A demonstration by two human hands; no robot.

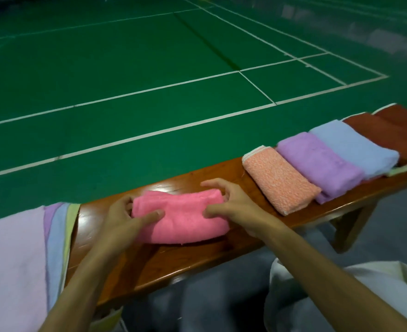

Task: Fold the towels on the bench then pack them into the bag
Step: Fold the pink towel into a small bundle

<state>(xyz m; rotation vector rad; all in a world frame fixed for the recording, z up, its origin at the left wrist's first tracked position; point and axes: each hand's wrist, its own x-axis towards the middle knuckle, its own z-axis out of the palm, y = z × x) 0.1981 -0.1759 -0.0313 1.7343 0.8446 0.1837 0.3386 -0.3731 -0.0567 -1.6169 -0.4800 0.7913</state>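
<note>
1. Head view: your left hand (122,215) grasps the left end of the pink towel (183,219). The thumb lies on top of the cloth and the other fingers (126,203) curl round its far left side.
2. Your right hand (232,200) grasps the towel's right end. The thumb presses onto the top and the fingers (213,183) arch over the far right corner.
3. The pink towel is folded into a thick, rounded bundle. It lies flat on the brown wooden desk (149,264), about midway between the desk's far and near edges.
4. Toward the desk's left end, an unfolded pile (13,259) hangs over the near edge. A pale lilac towel is on top, with purple, blue and yellow-green edges showing along its right side. The pile lies near the pink towel but apart from it.
5. Toward the desk's right end, folded towels lie side by side in a row, each one touching the next: a peach towel (279,182), a purple towel (319,166), a light blue towel (355,149), then rust-red towels (389,133). The peach one is nearest your right hand but does not touch it.
6. Below the near edge, at the lower right, there is white cloth (341,283). You cannot tell what it is.
7. Beyond the far edge lies the green court floor (126,68) with white lines.
</note>
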